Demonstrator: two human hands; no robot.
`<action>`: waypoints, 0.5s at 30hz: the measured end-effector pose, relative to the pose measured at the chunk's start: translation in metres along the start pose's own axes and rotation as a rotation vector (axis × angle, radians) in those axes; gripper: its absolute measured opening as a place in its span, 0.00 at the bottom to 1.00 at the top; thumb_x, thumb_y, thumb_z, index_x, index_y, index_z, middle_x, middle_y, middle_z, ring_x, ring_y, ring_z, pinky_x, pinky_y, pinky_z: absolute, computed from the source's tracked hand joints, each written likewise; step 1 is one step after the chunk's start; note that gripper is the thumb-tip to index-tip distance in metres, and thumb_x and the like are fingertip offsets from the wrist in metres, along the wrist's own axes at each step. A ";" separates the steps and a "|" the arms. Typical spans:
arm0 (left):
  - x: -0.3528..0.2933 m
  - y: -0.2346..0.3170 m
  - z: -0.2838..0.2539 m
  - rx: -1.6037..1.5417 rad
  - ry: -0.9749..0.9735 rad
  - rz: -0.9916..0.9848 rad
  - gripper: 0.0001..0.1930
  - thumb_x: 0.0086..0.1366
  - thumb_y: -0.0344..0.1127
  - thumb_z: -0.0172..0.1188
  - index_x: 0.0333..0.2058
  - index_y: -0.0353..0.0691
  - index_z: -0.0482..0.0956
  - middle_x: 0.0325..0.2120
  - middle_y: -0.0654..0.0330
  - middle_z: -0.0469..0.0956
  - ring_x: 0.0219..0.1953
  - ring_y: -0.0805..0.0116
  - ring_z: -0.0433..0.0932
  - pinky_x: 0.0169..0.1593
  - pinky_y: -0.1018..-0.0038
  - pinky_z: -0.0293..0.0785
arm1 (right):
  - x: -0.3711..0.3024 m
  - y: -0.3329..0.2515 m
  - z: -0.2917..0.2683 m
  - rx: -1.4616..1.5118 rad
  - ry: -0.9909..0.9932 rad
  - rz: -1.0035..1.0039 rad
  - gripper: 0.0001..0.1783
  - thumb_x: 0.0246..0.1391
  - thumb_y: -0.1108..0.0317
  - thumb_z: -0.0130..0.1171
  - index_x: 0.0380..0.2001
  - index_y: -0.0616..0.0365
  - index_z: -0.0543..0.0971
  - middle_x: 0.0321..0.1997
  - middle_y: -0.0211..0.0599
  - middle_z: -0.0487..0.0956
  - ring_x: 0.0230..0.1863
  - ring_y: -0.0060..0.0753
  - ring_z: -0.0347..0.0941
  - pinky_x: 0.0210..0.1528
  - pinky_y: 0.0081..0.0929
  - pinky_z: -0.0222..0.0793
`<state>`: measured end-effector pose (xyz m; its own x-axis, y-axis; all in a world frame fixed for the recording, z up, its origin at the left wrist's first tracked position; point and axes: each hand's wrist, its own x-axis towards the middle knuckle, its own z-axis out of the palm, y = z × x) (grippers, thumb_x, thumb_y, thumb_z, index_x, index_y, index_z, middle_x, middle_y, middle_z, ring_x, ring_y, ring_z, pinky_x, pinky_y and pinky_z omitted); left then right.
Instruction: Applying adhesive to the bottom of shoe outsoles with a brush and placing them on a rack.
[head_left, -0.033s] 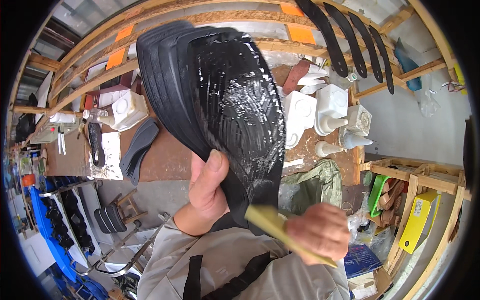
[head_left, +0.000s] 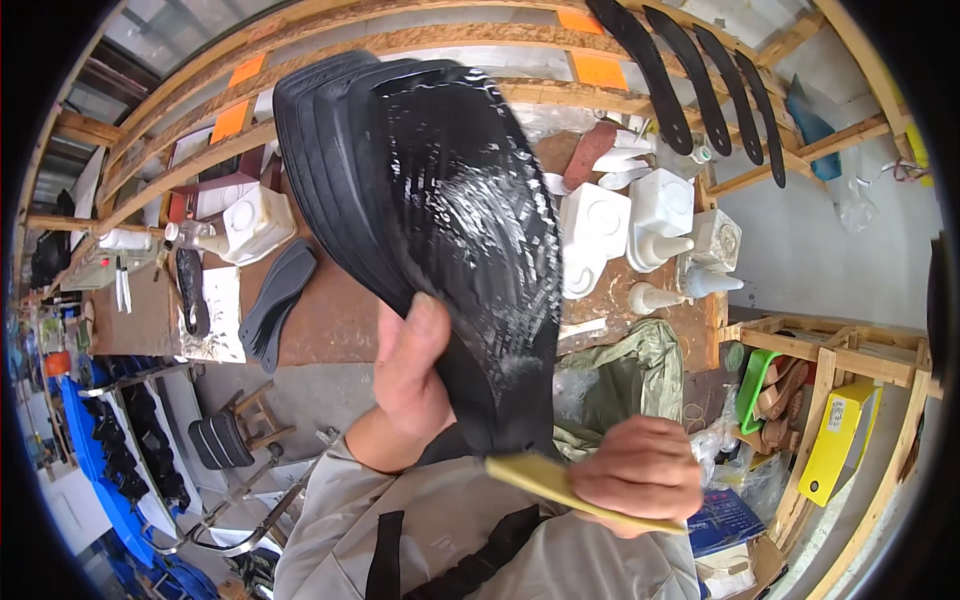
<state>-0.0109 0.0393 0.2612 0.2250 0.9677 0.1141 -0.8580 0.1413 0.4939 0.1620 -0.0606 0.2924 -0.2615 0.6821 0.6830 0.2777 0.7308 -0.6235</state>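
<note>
A fanned stack of black shoe soles (head_left: pixel 465 220) is gripped by my left hand (head_left: pixel 412 375), thumb pressed on the front and the other fingers hidden behind. Wet, shiny streaks cover the face of the front sole. My right hand (head_left: pixel 638 472) is closed round a flat yellow strip-like tool (head_left: pixel 525 480). The tool's free end lies just below the narrow lower end of the soles; I cannot tell whether it touches them. On the brown workbench (head_left: pixel 330 320), beyond my left hand, lies another fanned bunch of dark sole-shaped pieces (head_left: pixel 280 295).
White plastic containers (head_left: pixel 595 235) and nozzle bottles (head_left: pixel 655 297) stand at the bench's right. Another white container (head_left: pixel 258 222) stands left. Black strips (head_left: pixel 705 85) hang from the wooden rack (head_left: pixel 420 42) above. Right are a green basket (head_left: pixel 752 390) and a yellow box (head_left: pixel 838 440).
The tool's free end has moved down, away from the lower part of the soles. The stack has shifted slightly left, and the shine on the front sole looks different.
</note>
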 end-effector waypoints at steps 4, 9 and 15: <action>0.038 0.012 0.018 -0.082 0.005 -0.165 0.31 0.68 0.51 0.40 0.58 0.29 0.58 0.53 0.43 0.67 0.55 0.42 0.67 0.56 0.49 0.67 | -0.051 0.023 -0.003 0.065 0.800 0.559 0.08 0.49 0.72 0.62 0.32 0.65 0.80 0.28 0.34 0.77 0.24 0.24 0.71 0.26 0.21 0.68; 0.025 -0.012 -0.040 0.091 0.052 -0.408 0.27 0.65 0.40 0.48 0.58 0.32 0.52 0.49 0.39 0.68 0.48 0.40 0.73 0.49 0.54 0.76 | -0.185 0.166 0.012 -0.128 0.806 1.000 0.08 0.53 0.71 0.61 0.36 0.64 0.80 0.29 0.29 0.77 0.28 0.17 0.69 0.31 0.16 0.66; 0.016 -0.039 -0.071 -0.033 0.242 -0.410 0.25 0.66 0.42 0.47 0.56 0.32 0.58 0.46 0.38 0.71 0.46 0.45 0.76 0.48 0.59 0.76 | -0.209 0.211 0.042 -0.356 0.617 0.950 0.08 0.53 0.72 0.60 0.36 0.64 0.81 0.31 0.36 0.80 0.32 0.24 0.74 0.38 0.21 0.68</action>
<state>-0.0064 0.0645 0.1824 0.4375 0.8511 -0.2903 -0.7359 0.5244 0.4283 0.2368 -0.0475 0.0025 0.6509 0.7475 0.1325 0.3865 -0.1761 -0.9053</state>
